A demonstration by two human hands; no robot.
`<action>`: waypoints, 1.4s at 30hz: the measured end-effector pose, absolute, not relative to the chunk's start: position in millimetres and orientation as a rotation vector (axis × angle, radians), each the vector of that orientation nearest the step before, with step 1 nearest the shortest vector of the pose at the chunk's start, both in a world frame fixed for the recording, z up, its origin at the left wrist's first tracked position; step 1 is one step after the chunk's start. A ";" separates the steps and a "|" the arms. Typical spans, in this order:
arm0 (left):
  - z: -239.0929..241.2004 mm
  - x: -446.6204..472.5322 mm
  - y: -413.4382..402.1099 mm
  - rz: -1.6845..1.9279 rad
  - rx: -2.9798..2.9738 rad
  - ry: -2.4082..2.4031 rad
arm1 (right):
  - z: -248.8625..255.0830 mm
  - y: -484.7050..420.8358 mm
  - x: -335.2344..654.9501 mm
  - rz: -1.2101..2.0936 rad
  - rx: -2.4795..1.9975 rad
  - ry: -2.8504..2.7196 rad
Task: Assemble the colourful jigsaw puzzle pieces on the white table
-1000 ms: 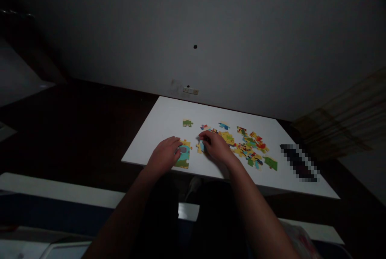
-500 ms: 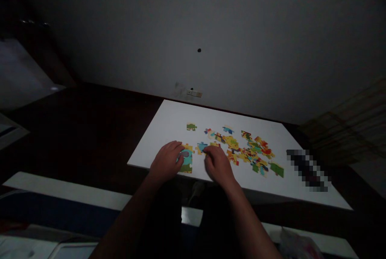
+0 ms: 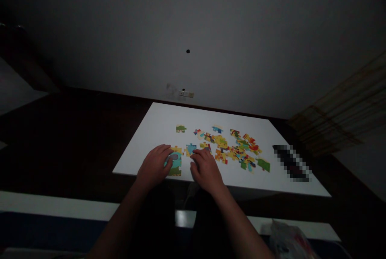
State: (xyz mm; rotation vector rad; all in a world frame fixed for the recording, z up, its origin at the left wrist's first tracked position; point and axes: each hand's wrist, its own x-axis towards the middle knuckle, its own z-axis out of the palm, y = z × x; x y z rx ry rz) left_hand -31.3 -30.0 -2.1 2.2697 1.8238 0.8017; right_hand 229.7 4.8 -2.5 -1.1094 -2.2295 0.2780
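Note:
At the left of the white tabletop, a joined block of puzzle pieces (image 3: 176,166) shows yellow, turquoise and green. My left hand (image 3: 154,165) lies flat along its left side, fingers stretched and partly covering it. Just right of the block lies a blue and yellow puzzle piece (image 3: 190,149), apart from it by a small gap. The fingertips of my right hand (image 3: 208,170) rest on that piece's lower right part, with the thumb spread away from them. Behind the right fingers lies a yellow and red puzzle piece (image 3: 205,145), partly hidden.
A heap of loose puzzle pieces (image 3: 238,152) spreads across the middle of the white table (image 3: 144,130). A green piece (image 3: 181,128) and a blue piece (image 3: 217,129) lie farther back. A pixelated dark object (image 3: 291,164) sits at the right. A plastic bag (image 3: 289,239) is below.
The view has turned a little, shifting the table leftward in the picture. My right thumb has spread farther from the fingers. The puzzle block and the blue piece keep about the same gap.

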 end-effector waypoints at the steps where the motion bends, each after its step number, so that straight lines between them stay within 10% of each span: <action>1: -2.4 -31.4 -29.8 0.805 2.270 1.825 | -2.3 4.9 229.7 0.281 -1.106 -2.236; 42: -7.9 -37.8 -19.9 0.783 2.303 1.814 | -11.6 -45.3 283.6 0.425 -0.905 -1.993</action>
